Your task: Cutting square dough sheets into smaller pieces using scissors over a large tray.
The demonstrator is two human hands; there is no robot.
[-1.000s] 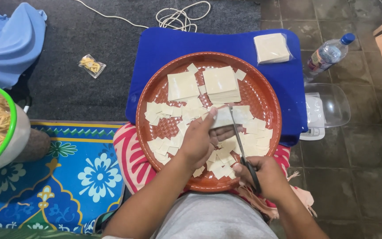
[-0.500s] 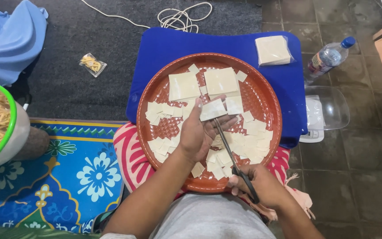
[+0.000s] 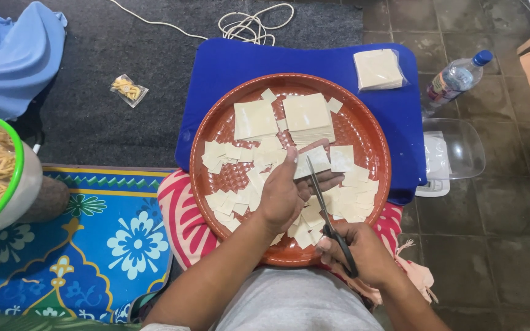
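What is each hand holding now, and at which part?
The left hand pinches a pale square sheet at its near edge. The right hand holds black scissors by the handles.

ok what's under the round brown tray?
A blue board lies under the round brown tray, showing past its far and side rims. The near edge sits over a pink striped cloth. What is beneath the tray's middle is covered.

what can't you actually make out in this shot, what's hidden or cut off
- Head view: the scissors handles are buried in the right hand, so the finger grip is hidden.
- The left hand covers part of the pale sheet it holds and the cut squares beneath.
- The green-rimmed tub is cut off by the left edge.
- The scale display is too small to read.
- The tray's near rim is hidden by the forearms.
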